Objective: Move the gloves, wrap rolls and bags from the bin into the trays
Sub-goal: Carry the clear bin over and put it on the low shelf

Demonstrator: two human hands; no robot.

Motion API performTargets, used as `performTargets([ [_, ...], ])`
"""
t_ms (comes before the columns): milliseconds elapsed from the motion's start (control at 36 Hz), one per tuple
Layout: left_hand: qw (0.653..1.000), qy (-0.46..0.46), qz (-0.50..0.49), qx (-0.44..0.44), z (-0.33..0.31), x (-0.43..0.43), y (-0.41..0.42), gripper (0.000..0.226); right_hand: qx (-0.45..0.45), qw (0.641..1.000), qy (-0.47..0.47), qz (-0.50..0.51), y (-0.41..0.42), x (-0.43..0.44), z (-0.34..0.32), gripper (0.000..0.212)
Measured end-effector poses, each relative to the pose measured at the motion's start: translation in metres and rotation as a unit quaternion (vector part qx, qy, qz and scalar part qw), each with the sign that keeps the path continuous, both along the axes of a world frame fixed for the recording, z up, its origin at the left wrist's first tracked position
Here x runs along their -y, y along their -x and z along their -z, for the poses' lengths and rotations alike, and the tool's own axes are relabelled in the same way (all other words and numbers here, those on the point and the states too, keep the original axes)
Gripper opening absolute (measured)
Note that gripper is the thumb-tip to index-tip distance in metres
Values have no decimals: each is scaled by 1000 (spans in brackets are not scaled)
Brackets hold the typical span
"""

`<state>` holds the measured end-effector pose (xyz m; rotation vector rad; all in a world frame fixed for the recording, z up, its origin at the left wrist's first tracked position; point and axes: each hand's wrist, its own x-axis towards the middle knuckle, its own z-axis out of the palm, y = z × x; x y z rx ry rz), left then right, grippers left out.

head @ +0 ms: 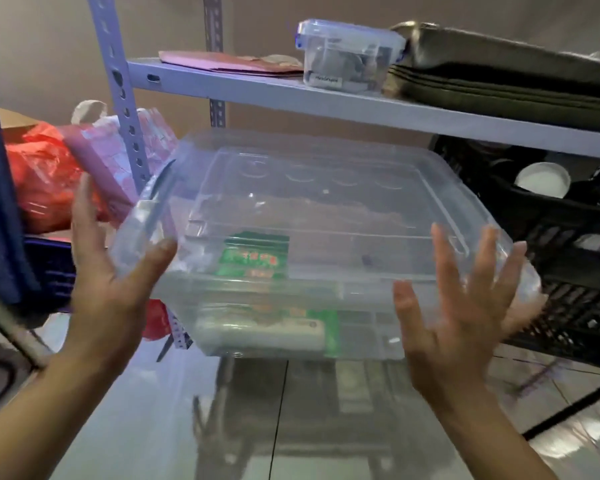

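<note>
A clear plastic bin with its lid on is up in the air in front of a grey metal shelf. Through its wall I see a green packet and a long green-and-white box lying low inside. My left hand presses flat against the bin's left end, fingers straight and thumb on the front corner. At the right end my right hand presses with spread, straight fingers. The bin hangs between my two palms.
The grey shelf above carries a small clear lidded box, pink paper and dark flat cases. A black crate with a white bowl stands at the right. Red bags lie at the left. Glossy floor tiles lie below.
</note>
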<state>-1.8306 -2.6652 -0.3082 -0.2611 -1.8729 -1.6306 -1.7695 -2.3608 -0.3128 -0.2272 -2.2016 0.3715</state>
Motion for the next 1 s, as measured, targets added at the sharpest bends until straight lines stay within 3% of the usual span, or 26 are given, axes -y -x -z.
performTargets([
  [111,977,175,-82,-90,18,-7,1,94,52,993,-89,-49,3,9,8,80],
  [222,853,422,-162,-260,50,-21,-5,89,52,986,-148,-60,8,12,20,75],
  [333,819,460,-242,-243,60,-33,1,74,25,983,-173,-60,16,5,25,73],
  [472,811,481,-260,-207,51,-48,16,64,30,979,-192,-67,35,6,32,77],
  [639,790,523,-245,-207,69,-61,42,71,59,970,-223,-71,59,5,39,81],
  [889,813,507,-251,-139,47,-64,104,79,71,952,-290,-63,101,9,32,77],
  [1000,827,503,-233,-92,35,-73,117,79,70,962,-260,-56,120,11,19,78],
])
